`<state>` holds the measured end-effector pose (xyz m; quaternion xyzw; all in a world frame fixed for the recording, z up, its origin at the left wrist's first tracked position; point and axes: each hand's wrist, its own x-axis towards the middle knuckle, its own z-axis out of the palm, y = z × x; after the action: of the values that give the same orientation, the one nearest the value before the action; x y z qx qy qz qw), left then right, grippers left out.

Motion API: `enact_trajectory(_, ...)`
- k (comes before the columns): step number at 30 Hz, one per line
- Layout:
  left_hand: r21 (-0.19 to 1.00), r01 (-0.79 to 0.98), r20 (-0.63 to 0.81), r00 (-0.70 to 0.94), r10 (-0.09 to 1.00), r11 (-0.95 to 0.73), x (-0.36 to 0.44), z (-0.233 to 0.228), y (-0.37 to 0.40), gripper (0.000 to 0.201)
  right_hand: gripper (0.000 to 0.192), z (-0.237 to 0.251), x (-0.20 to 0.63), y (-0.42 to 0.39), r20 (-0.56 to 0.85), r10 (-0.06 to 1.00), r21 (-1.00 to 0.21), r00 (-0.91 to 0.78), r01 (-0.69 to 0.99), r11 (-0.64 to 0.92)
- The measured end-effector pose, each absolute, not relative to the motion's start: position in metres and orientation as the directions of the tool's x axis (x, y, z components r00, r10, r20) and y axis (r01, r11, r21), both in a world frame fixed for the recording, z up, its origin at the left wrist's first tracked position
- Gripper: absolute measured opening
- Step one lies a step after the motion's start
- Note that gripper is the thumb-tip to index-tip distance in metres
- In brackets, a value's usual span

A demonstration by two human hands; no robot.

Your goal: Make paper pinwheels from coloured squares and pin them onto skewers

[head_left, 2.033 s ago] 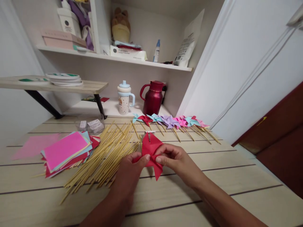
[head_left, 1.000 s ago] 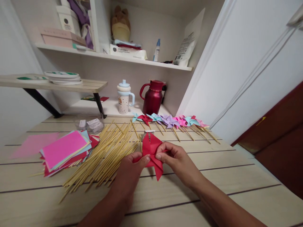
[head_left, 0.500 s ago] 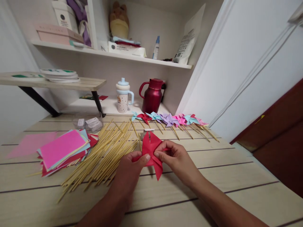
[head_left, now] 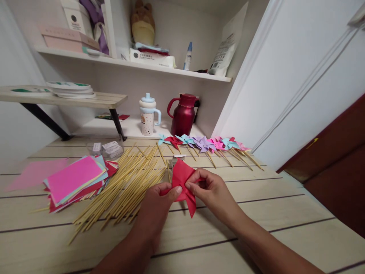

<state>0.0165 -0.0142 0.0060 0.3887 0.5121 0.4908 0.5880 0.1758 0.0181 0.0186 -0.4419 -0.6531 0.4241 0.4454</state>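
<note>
A red paper pinwheel [head_left: 181, 173] is held between my hands above the table, with one pointed blade hanging down towards me. My left hand [head_left: 164, 195] pinches its left side, thumb on top near the centre. From the right, my right hand [head_left: 209, 188] grips the paper beside the centre between thumb and forefinger. Just behind the pinwheel, a small pale object [head_left: 179, 156] is partly covered by it. Close to my left hand lies a loose heap of thin wooden sticks [head_left: 125, 186]. The fingers beneath the paper are hidden.
Coloured paper sheets [head_left: 75, 179] are stacked at the left, near a clear box [head_left: 110, 148] of small white packets. Several pinwheels on sticks [head_left: 203, 144] lie along the back. Behind them stand a patterned cup [head_left: 147, 118] and a red jug [head_left: 184, 116]. A raised wooden stand [head_left: 108, 99] holds round white discs.
The upper blade of the red pinwheel has folded in towards the centre, closing the gap at its top. Both hands stay in almost the same place.
</note>
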Motion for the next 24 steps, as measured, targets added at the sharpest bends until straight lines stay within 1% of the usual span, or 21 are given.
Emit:
enact_trajectory(7,0.959,-0.168,-0.235,-0.014,0.972,0.23,0.0166,0.0063,-0.0127,0.036,0.012,0.0187,0.1757,0.0175,0.237,0.95,-0.942,-0.204,0.189,0.276)
enact_trajectory(10,0.957,-0.166,-0.244,-0.029,0.969,0.236,0.0165,0.0064,-0.0125,0.036,0.014,0.02,0.176,0.017,0.243,0.949,-0.942,-0.2,0.185,0.281)
enact_trajectory(15,0.965,-0.163,-0.203,0.037,0.978,0.206,0.0159,0.0037,-0.0124,0.028,0.019,0.0202,0.1765,0.0166,0.236,0.952,-0.936,-0.197,0.219,0.277)
enact_trajectory(24,0.96,-0.164,-0.225,0.036,0.974,0.228,0.0163,0.0037,-0.0121,0.029,0.019,0.0202,0.1757,0.0162,0.246,0.948,-0.921,-0.201,0.257,0.294)
